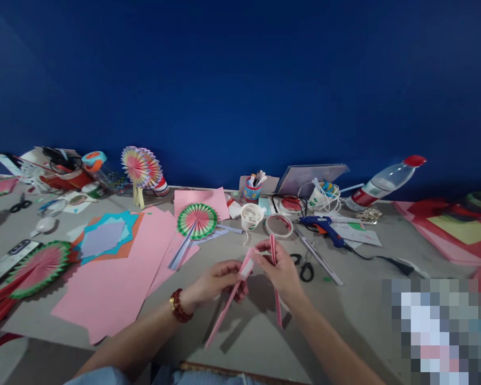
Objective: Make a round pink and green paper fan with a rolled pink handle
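My left hand (218,280) and my right hand (278,270) meet over the middle of the grey table (344,310). Both are closed on folded pink paper strips. The left hand pinches a long pink strip (224,313) that slants down to the left. My right hand holds a second pink strip (276,283) nearly upright and also touches the top end of the first one. A red bead bracelet (179,305) sits on my left wrist. Black scissors (303,267) lie just right of my right hand.
Pink paper sheets (120,272) cover the table's left half, with a green-and-pink paper fan (196,220) on them. A tape roll (279,225), white cup (251,215), blue glue gun (322,226), and tilted plastic bottle (385,182) lie behind. Another fan (40,266) lies far left.
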`<action>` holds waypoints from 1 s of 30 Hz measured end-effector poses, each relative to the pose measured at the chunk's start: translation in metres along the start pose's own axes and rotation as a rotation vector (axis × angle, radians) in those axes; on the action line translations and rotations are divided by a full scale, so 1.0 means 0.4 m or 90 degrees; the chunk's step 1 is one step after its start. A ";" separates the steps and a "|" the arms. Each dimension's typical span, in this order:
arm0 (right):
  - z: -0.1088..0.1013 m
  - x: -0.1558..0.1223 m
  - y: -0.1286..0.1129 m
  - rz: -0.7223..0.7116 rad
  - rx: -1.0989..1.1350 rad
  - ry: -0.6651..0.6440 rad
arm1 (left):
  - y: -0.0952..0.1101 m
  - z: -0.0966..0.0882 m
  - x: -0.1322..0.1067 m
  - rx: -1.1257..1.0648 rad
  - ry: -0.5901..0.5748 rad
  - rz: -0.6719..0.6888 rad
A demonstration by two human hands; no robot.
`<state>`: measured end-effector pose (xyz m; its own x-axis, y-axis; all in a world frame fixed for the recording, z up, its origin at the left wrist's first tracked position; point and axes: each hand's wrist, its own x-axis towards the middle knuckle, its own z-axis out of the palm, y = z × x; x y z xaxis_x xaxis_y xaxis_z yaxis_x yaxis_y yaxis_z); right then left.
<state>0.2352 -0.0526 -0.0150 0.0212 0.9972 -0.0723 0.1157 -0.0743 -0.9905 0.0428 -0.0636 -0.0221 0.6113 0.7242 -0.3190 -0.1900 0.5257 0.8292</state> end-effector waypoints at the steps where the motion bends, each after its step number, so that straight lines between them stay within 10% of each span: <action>1: -0.001 0.000 0.000 0.008 0.004 -0.002 | -0.001 -0.002 -0.001 -0.005 -0.012 0.000; 25: 0.018 0.010 0.031 0.013 -0.003 -0.042 | 0.007 -0.037 0.015 -0.031 -0.025 -0.073; 30: 0.006 0.004 0.022 -0.108 -0.051 -0.020 | 0.008 -0.044 0.016 -0.093 -0.034 -0.042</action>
<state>0.2339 -0.0515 -0.0240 -0.0356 0.9953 0.0902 0.1930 0.0954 -0.9765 0.0325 -0.0495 -0.0295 0.6651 0.6636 -0.3424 -0.2561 0.6335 0.7302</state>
